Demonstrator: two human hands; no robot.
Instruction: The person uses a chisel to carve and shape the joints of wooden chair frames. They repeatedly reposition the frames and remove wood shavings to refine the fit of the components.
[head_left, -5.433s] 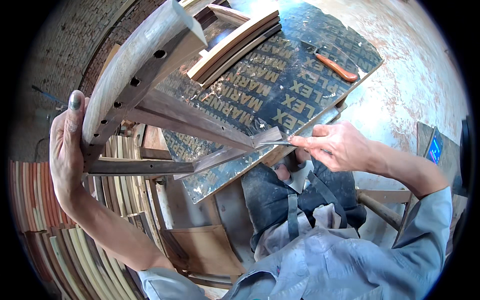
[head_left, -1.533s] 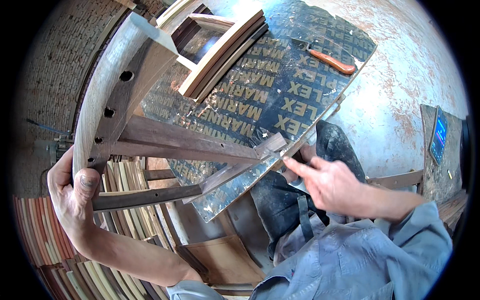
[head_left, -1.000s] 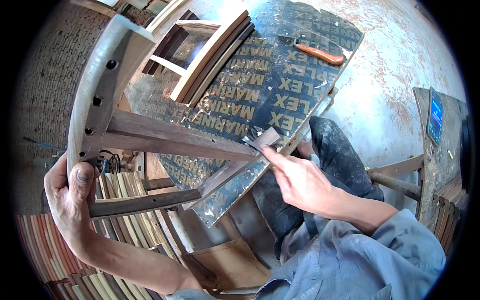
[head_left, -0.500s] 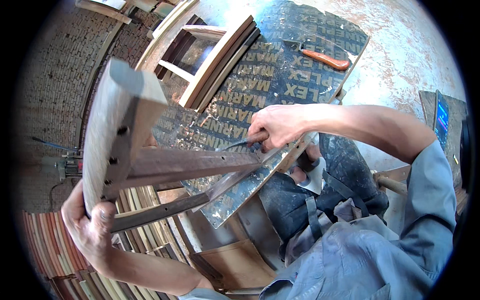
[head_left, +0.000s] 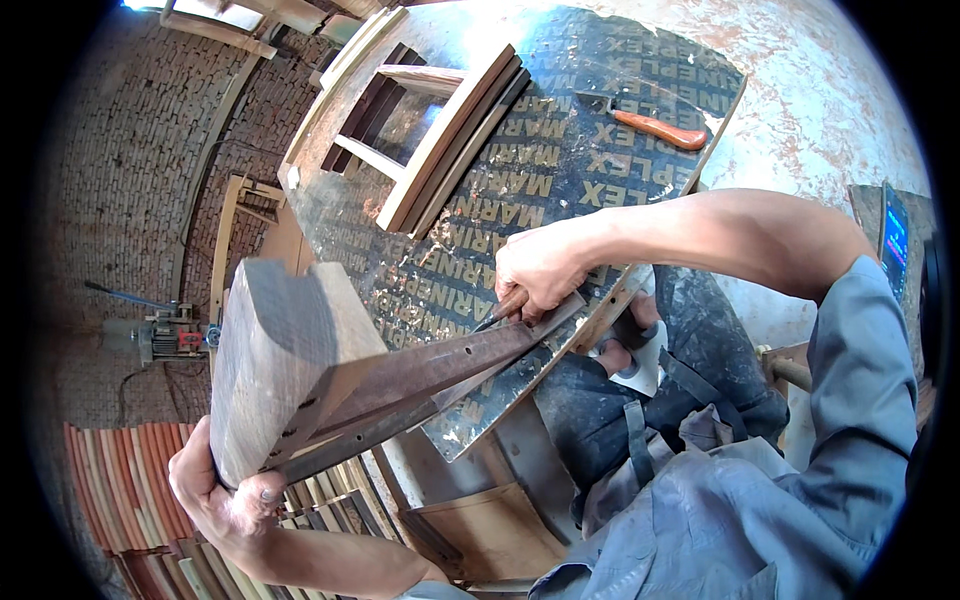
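Observation:
My left hand [head_left: 228,500] is closed round the lower corner of a wooden frame, at the left. A thick pale wooden block [head_left: 285,360] with a few dark holes forms its near end, and long brown rails [head_left: 430,375] run from it to the bench edge. At the rails' far end my right hand [head_left: 545,268] is closed round a small tool's brown handle [head_left: 512,303]. The tool's thin dark metal end points down to the left, beside the upper rail; its tip is hard to make out.
The rails rest on a dark printed board [head_left: 560,160]. On it lie a slatted wooden frame [head_left: 450,140] and another tool with an orange-brown handle [head_left: 660,130]. Coloured wooden strips [head_left: 130,480] are stacked at lower left, near a motor [head_left: 165,340]. A lit phone [head_left: 893,235] stands at right.
The near end of the wooden frame has swung down and slightly right, with my left hand on it. My right hand has dropped a little, still gripping the small tool.

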